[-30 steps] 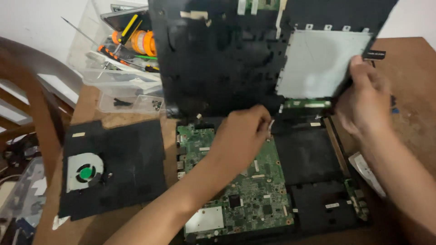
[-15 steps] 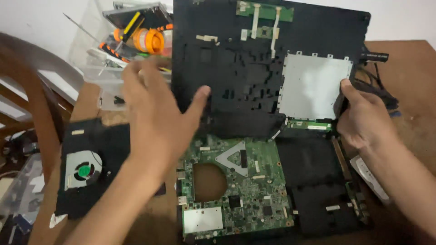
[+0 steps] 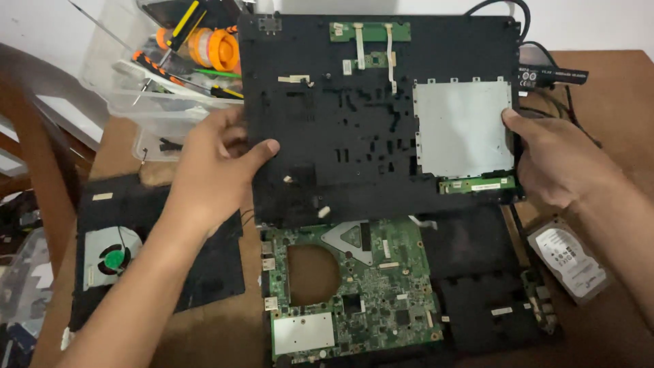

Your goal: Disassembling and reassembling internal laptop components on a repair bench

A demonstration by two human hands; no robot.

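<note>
Here the left hand (image 3: 218, 170) grips the left edge of a large black laptop cover panel (image 3: 354, 143), thumb lying across its inner face and the fingers wrapped behind. The right hand (image 3: 558, 163) clasps the same panel at its right edge, thumb pressed beside the grey metal plate (image 3: 463, 126) set into the panel's right half. The panel is raised above the desk (image 3: 613, 88), its underside turned toward the camera, with a small green strip board (image 3: 371, 31) and pale ribbon cables near its upper edge.

Just below the panel lies the green motherboard (image 3: 354, 293), sitting in the black laptop base (image 3: 490, 300), with a round cut-out through which the wooden surface shows. Left of the panel and lower down, partly hidden by the left forearm, a second black cover (image 3: 211, 266) rests flat, carrying a cooling fan (image 3: 112, 257) with a green hub. Up and to the left of the panel stands a clear plastic box (image 3: 157, 116) holding screwdrivers with yellow and black handles and an orange spool (image 3: 219, 49). Right of the panel and lower, close under the right wrist, a silver hard drive (image 3: 569, 262) lies on the wood. Black cables (image 3: 572, 109) run behind the panel's upper right corner.
</note>
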